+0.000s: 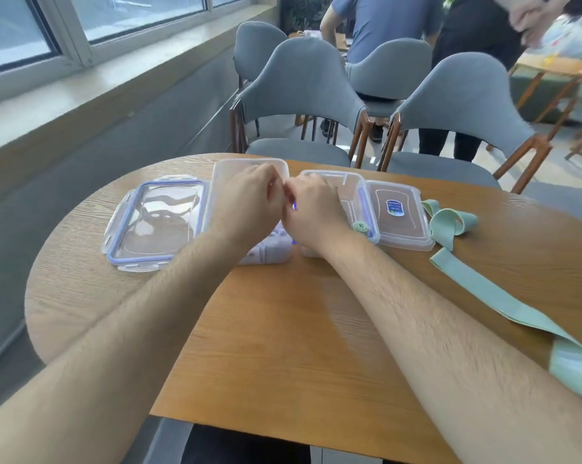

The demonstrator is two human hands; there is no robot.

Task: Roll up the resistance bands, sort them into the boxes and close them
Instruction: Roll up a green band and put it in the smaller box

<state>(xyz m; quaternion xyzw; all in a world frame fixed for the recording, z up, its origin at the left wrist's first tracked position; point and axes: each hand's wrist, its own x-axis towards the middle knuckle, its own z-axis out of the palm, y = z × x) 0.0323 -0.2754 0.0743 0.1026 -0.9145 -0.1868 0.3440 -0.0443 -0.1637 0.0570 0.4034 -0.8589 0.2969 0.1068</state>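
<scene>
Grey chairs (303,82), wooden table (282,346), bright window (42,25)

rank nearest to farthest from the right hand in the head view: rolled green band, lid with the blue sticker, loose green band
All lie right of the right hand:
1. rolled green band, just beside it
2. lid with the blue sticker, next over
3. loose green band, beyond the lid

blue sticker (395,207) on lid (400,236), text unreadable

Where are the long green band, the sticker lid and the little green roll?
long green band (503,301): head view, its flat middle.
lid with sticker (406,231): head view, below the sticker.
small green roll (361,226): head view, its top.
</scene>
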